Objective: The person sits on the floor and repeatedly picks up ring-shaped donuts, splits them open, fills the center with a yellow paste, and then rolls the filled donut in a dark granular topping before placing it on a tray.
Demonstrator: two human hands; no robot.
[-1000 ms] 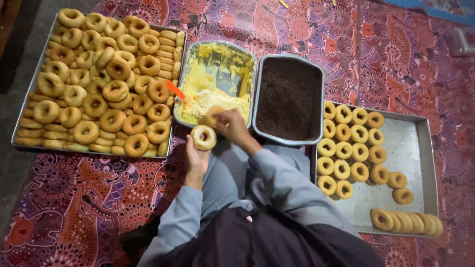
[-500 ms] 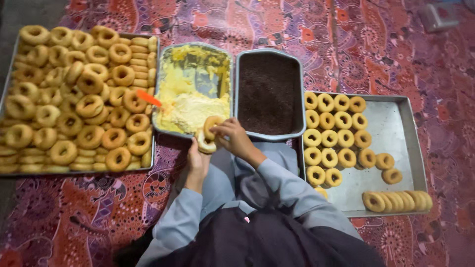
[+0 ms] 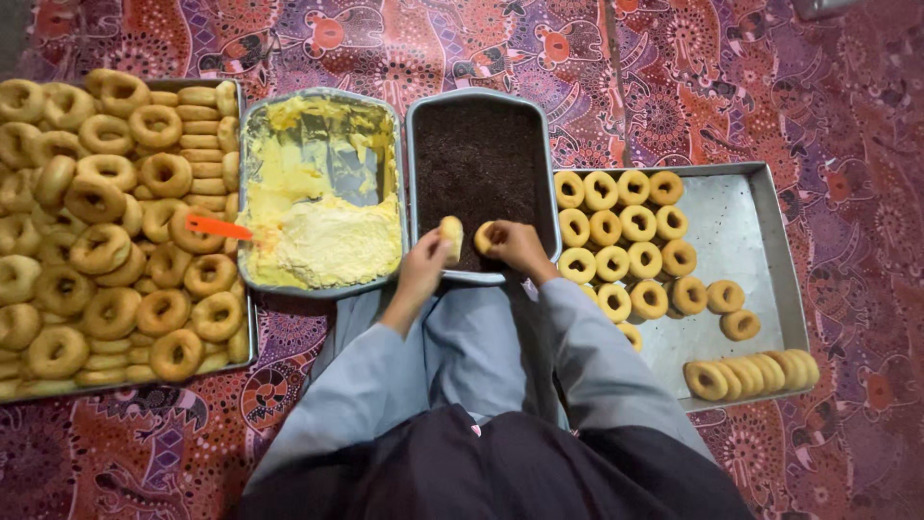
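- Two ring biscuits in play, one per hand, both held over the near edge of the dark crumb tray (image 3: 478,159).
- Left hand (image 3: 423,270): grip pinched on a cream-coated biscuit (image 3: 450,238), held on edge, ring face turned sideways, long axis roughly up-down in the view.
- Right hand (image 3: 518,247): grip closed on a second biscuit (image 3: 484,236), partly hidden by the fingers; only its left rim shows.
- Key relation: the two biscuits sit just beside each other, small gap between, coated one left, other one right. Can't tell if they touch.
- Both are above the crumb tray's near rim; crumbs lie directly under and far of the hands.
- Cream tray (image 3: 318,188) is just left of the left hand, with yellow cream heaped at its near right corner and an orange spatula (image 3: 218,227) lying across its left rim.
- Plain biscuit tray (image 3: 242,289) is far left, piled high, well apart from both hands.
- Steel tray of finished biscuits (image 3: 760,279) sits right, touching the crumb tray; right hand is the nearer one to it, its first rows just beside the right wrist.
- All trays rest on a patterned cloth (image 3: 770,87) on the floor.
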